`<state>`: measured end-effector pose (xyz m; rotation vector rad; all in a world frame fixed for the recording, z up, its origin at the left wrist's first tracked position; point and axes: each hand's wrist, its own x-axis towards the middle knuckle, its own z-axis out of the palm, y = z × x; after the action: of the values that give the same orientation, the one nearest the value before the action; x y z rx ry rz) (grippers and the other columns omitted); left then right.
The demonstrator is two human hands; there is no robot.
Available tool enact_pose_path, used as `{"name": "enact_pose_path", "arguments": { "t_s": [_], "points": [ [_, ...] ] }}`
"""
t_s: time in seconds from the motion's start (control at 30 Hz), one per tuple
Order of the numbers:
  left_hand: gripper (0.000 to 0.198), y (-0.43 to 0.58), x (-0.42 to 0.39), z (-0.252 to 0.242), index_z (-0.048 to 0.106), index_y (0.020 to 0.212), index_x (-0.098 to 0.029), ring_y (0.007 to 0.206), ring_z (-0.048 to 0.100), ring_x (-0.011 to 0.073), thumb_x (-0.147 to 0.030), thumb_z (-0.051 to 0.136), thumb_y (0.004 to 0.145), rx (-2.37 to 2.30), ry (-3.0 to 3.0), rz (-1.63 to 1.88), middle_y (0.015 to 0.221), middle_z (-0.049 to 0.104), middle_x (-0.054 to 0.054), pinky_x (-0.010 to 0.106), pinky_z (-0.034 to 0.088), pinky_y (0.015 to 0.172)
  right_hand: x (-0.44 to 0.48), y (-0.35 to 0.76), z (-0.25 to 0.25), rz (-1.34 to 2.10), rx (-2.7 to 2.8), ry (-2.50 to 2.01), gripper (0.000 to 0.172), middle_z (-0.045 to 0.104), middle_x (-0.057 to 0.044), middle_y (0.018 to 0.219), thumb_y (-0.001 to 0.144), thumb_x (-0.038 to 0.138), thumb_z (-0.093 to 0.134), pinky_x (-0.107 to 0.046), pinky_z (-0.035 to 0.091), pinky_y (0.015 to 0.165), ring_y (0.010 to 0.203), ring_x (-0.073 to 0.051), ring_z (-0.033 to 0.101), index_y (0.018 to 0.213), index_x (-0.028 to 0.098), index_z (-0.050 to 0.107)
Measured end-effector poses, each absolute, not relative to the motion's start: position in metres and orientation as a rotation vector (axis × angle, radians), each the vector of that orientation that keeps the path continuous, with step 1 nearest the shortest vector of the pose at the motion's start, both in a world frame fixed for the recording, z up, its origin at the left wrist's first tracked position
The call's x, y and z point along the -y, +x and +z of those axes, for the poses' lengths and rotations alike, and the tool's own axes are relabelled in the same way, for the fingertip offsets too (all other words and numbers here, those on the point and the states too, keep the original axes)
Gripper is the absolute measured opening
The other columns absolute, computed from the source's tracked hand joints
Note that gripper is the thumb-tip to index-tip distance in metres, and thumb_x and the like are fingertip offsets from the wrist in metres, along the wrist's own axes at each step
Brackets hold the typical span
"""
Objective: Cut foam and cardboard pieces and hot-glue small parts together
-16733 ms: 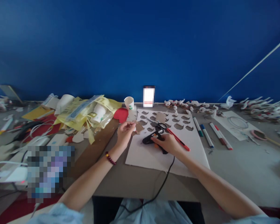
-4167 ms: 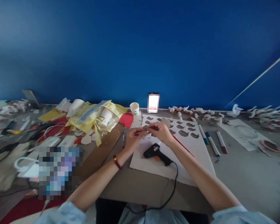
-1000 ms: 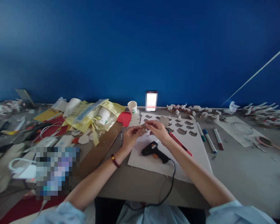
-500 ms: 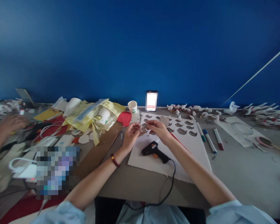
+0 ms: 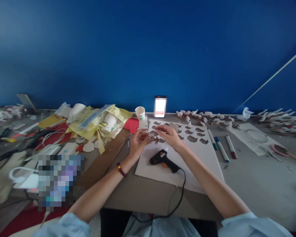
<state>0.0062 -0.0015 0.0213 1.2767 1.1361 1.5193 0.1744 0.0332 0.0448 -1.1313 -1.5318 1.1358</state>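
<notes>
My left hand (image 5: 139, 143) and my right hand (image 5: 169, 135) meet over the top of a white foam board (image 5: 199, 169) with rows of bird-like cut-outs. Both have their fingers bent in a pinch around a small pale piece (image 5: 152, 134), too small and blurred to name. Below the hands a black hot glue gun (image 5: 164, 160) lies on the board, its nozzle pointing left and its cord running down over the table edge. No finger touches the glue gun.
Several markers (image 5: 222, 149) lie right of the board. Small white bird-like figures (image 5: 212, 115) line the wall. A lit phone (image 5: 160, 107) stands behind the board, beside a paper cup (image 5: 140, 113). Yellow packaging (image 5: 88, 123), cables and a tablet-like device (image 5: 60, 181) crowd the left.
My hands stay nearly in place, with slight finger movement around the small piece. Another person's hand has withdrawn at the far left. A red strip beside my right forearm no longer shows.
</notes>
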Motion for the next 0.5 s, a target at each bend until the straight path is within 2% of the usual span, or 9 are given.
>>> {"name": "enact_pose_path", "arguments": {
  "t_s": [0.2,0.37,0.5],
  "points": [
    [0.039,0.008,0.007,0.029,0.061,0.104,-0.019,0.081,0.066,0.0174,-0.035,0.074,0.07,-1.101,1.253,1.482,0.086,0.07,0.005,0.029,0.053,0.073,-0.032,0.173,0.043,1.297,1.609,-1.032,0.027,0.068,-0.002,0.068,0.071,0.035,0.069,-0.03,0.052,0.059,0.056,-0.015,0.064,0.09,0.016,0.068],
    [0.03,0.007,0.01,0.033,0.063,0.102,-0.019,0.081,0.067,0.0175,-0.038,0.067,0.078,-1.141,1.25,1.508,0.086,0.07,0.005,0.028,0.053,0.072,-0.029,0.172,0.05,1.4,1.484,-1.08,0.024,0.067,-0.001,0.064,0.067,0.036,0.072,-0.025,0.047,0.053,0.057,-0.014,0.062,0.08,0.017,0.068],
    [0.019,0.007,0.009,0.032,0.064,0.09,-0.019,0.08,0.066,0.0176,-0.035,0.064,0.079,-1.062,1.266,1.492,0.086,0.069,0.005,0.031,0.053,0.076,-0.03,0.172,0.05,1.394,1.382,-1.148,0.025,0.065,0.0,0.064,0.064,0.036,0.074,-0.022,0.041,0.048,0.054,-0.01,0.054,0.08,0.017,0.069]
  ]
}}
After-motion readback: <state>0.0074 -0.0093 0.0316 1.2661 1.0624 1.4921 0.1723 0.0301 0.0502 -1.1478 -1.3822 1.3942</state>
